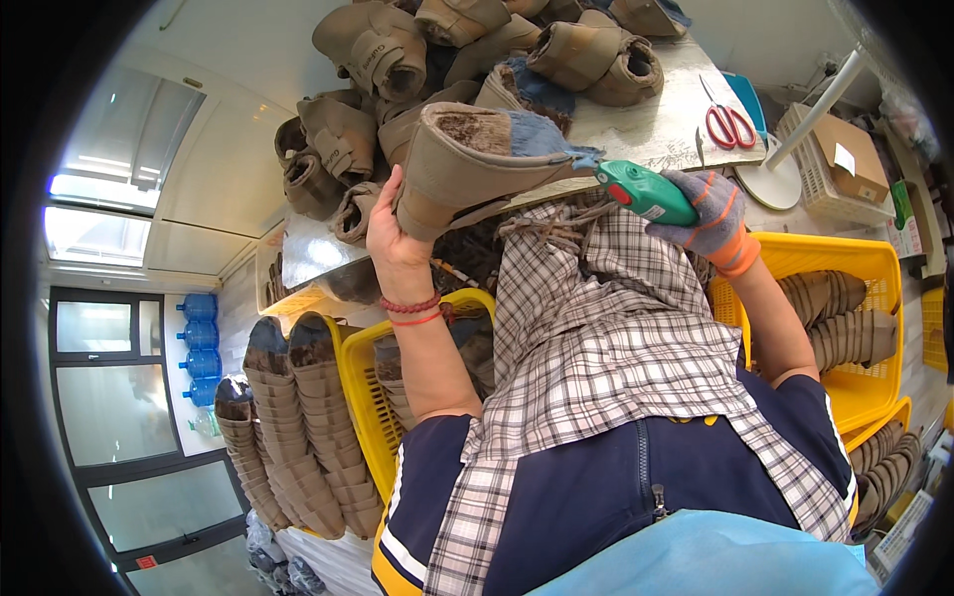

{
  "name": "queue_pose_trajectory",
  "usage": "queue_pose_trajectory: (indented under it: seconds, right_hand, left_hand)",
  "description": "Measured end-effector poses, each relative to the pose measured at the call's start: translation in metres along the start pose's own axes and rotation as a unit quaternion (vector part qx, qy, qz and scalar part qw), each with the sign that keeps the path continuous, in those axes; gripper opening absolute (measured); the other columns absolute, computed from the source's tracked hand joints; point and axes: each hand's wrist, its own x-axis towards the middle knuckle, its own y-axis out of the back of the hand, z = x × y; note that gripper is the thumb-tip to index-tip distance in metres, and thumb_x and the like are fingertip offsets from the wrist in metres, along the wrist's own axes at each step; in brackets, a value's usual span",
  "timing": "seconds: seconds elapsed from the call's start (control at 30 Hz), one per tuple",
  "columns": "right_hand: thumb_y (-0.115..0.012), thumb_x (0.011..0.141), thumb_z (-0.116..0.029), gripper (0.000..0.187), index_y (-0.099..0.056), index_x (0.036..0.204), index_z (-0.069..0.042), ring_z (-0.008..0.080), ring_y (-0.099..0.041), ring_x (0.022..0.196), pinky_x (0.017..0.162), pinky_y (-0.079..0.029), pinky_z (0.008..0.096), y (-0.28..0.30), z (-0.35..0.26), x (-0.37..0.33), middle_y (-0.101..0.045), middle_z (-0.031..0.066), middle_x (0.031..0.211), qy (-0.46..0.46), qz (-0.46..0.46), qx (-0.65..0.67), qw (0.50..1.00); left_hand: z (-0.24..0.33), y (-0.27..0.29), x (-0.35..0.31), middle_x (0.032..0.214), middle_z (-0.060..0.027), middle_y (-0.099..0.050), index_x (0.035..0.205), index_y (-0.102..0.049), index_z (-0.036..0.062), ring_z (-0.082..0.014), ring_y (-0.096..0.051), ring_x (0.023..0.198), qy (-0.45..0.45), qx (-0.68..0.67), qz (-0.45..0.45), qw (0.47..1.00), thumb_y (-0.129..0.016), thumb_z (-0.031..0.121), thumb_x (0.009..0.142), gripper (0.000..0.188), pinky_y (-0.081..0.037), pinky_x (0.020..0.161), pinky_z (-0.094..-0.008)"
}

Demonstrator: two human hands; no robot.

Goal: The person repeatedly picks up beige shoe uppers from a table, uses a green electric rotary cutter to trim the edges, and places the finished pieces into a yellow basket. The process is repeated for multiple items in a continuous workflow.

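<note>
Head view, looking down over the person's own torso. Nearest, at 6 o'clock, a pale blue apron point(696, 556) and dark jacket point(596, 487) fill the lower frame; a plaid shirt point(596, 338) drapes up the centre and hides most of the space between the forearms. At 8 o'clock, two tall stacks of nested tan uppers point(298, 437) lean against a yellow crate point(363, 397). At 3 o'clock, a second yellow crate point(855, 328) holds two more stacks lying flat.

The left hand point(393, 233), bare, with two red cords at the wrist, rises at about 11 o'clock; its fingers are closed around the shaft of a tan boot upper point(467, 169), which is held tilted just above the table's near edge, fleece lining toward the camera. The right hand point(715, 219), in a grey and orange glove, comes in at 1 o'clock and is clamped on a green hand tool point(641, 191) whose tip meets the upper's blue edge.

Beyond, the metal table point(646, 129) carries a heap of roughly ten loose uppers point(397, 60) at 12 o'clock, one pair of red-handled scissors point(730, 124) and a white basket point(825, 179) with a cardboard box at 2 o'clock. Five blue water bottles point(199, 348) stand far off at 9 o'clock.
</note>
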Motion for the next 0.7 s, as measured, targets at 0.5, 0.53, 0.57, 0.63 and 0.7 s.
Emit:
queue_pose_trajectory:
  seconds: [0.5,0.53,0.57,0.63,0.7]
  right_hand:
    - [-0.086,0.056,-0.043,0.063,-0.065,0.103,-0.006,0.0279,-0.061,0.063,0.057,-0.049,0.0359,0.010,-0.011,0.014,-0.066,0.0099,0.076,0.015,0.036,0.030,0.999]
    - [-0.086,0.056,-0.042,0.063,-0.065,0.102,-0.006,0.0282,-0.062,0.063,0.057,-0.049,0.0360,0.011,-0.012,0.014,-0.066,0.0102,0.077,0.014,0.037,0.031,0.999]
    - [-0.086,0.056,-0.042,0.062,-0.065,0.102,-0.006,0.0284,-0.062,0.063,0.057,-0.049,0.0361,0.012,-0.014,0.015,-0.066,0.0106,0.077,0.012,0.037,0.032,0.999]
    - [-0.087,0.056,-0.042,0.062,-0.065,0.102,-0.006,0.0289,-0.062,0.063,0.058,-0.050,0.0356,0.014,-0.018,0.018,-0.066,0.0111,0.078,0.003,0.035,0.039,0.999]
    - [-0.087,0.057,-0.041,0.062,-0.065,0.102,-0.005,0.0291,-0.063,0.064,0.059,-0.051,0.0348,0.015,-0.024,0.020,-0.066,0.0117,0.079,-0.010,0.039,0.052,0.998]
  left_hand:
    - [-0.031,-0.028,0.022,0.114,-0.0176,-0.065,0.115,-0.058,-0.0023,-0.0303,-0.062,0.106,0.007,0.098,0.005,0.995,-0.051,0.019,0.096,0.030,-0.051,0.091,-0.0436]
    - [-0.036,-0.031,0.023,0.114,-0.0175,-0.065,0.115,-0.059,-0.0021,-0.0304,-0.062,0.106,-0.026,0.108,0.032,0.993,-0.052,0.020,0.096,0.030,-0.051,0.091,-0.0442]
    - [-0.039,-0.033,0.024,0.114,-0.0172,-0.065,0.116,-0.058,-0.0020,-0.0306,-0.061,0.107,-0.030,0.115,0.029,0.993,-0.052,0.020,0.096,0.031,-0.050,0.092,-0.0450]
    - [-0.045,-0.037,0.025,0.115,-0.0167,-0.064,0.117,-0.058,-0.0017,-0.0309,-0.061,0.108,-0.038,0.129,0.023,0.991,-0.052,0.021,0.096,0.031,-0.049,0.093,-0.0467]
    - [-0.053,-0.040,0.026,0.121,-0.0165,-0.061,0.120,-0.056,-0.0017,-0.0309,-0.058,0.112,-0.056,0.132,-0.008,0.990,-0.052,0.020,0.096,0.032,-0.046,0.098,-0.0473]
